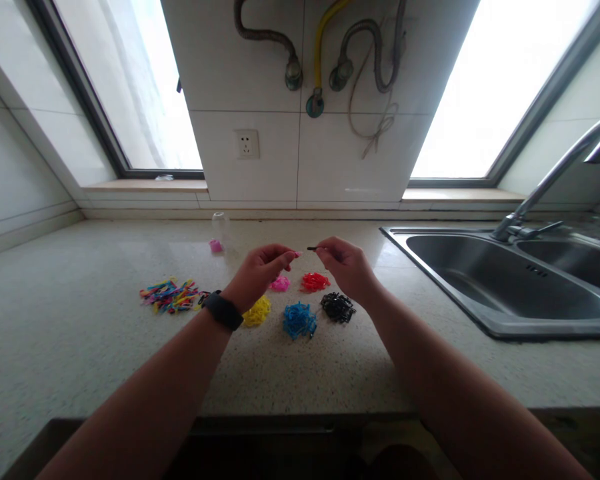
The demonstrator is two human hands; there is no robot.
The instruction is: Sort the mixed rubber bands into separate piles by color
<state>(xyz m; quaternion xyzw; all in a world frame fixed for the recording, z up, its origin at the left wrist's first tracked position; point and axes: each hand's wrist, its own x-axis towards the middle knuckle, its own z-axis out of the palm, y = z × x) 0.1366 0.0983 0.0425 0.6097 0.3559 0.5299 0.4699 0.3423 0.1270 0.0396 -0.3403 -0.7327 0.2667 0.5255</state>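
Note:
Both my hands are raised over the worktop, fingertips close together but apart. My left hand (265, 267), with a dark watch on the wrist, pinches a small pink rubber band (297, 254). Between the fingertips of my right hand (347, 263) a black rubber band (311, 249) sticks out to the left. Beneath them lie small piles of bands: pink (281, 284), red (315, 282), blue (299, 321), black (338, 307) and yellow (257, 311), the yellow partly hidden by my left hand. A mixed-colour pile (170, 295) lies to the left.
A clear plastic container (221, 227) stands at the back, with a pink cap (216, 246) beside it. On the right, a steel sink (445, 325) with a tap (550, 177) is set into the speckled worktop (105, 333). Pipes and a socket (247, 144) are on the tiled wall.

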